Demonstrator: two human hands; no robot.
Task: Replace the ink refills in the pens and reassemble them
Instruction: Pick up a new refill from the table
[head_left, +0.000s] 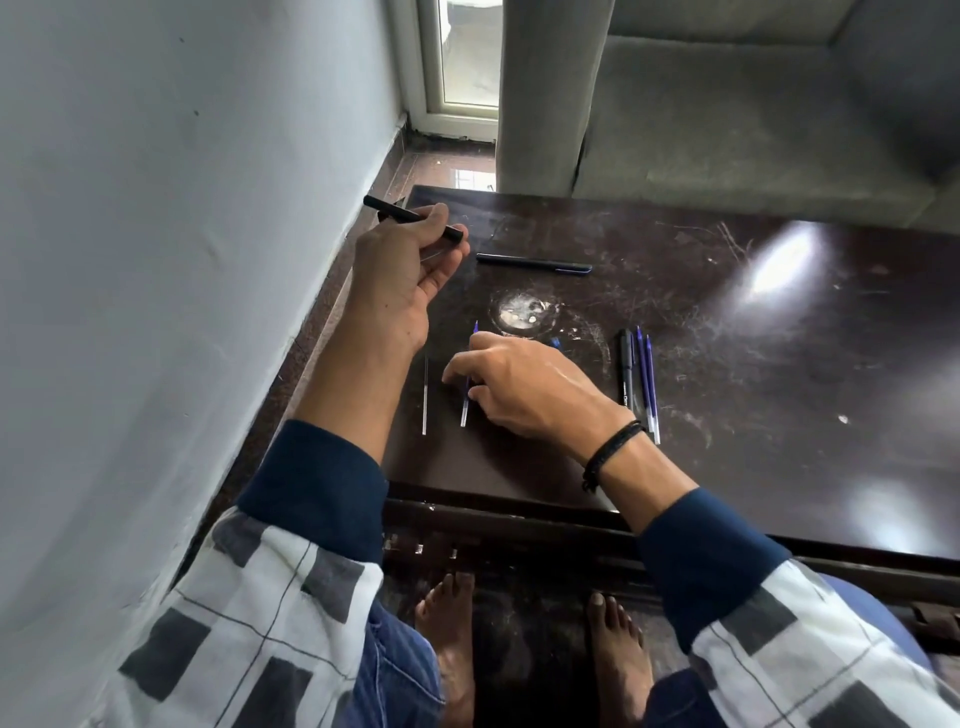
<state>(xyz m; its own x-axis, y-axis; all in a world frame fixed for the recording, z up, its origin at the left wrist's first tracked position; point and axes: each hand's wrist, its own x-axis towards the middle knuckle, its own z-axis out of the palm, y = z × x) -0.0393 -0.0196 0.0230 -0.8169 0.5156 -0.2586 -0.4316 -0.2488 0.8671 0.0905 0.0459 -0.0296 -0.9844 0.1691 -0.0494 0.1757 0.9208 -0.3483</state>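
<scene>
Left hand: fingers holding black barrel, raised over table corner.
Right hand: fingers pinching blue refill on table.
Risk: thin refill slipping, rolling beside spent refill; mix-up likely.

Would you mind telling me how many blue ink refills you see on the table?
3: one under the right hand at, and two side by side near the right pen at and. The hand may hide more.
</scene>
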